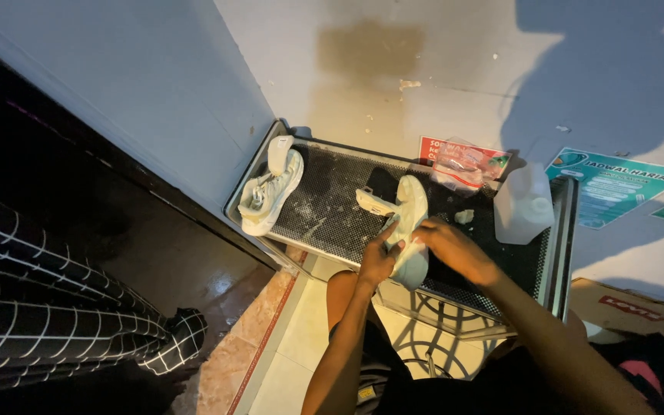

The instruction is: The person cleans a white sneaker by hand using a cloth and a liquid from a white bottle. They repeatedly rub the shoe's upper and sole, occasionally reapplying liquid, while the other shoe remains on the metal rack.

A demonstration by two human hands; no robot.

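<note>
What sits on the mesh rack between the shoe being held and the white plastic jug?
In the head view, a small pale lump lies on the black mesh rack between the held white shoe and the white jug; otherwise bare mesh.

- A low metal rack (332, 201) with a dark mesh top stands against the pale wall — its frame rim runs round the mesh.
- A white shoe (270, 192) lies at the rack's left end, by the corner.
- A second white shoe (409, 211) rests near the rack's middle — both hands on it.
- A translucent plastic jug (524, 204) stands at the rack's right end.
- A clear bag (463, 165) lies at the back edge, left of the jug.
- A small white lump (464, 217) sits between the middle shoe and the jug.
</note>
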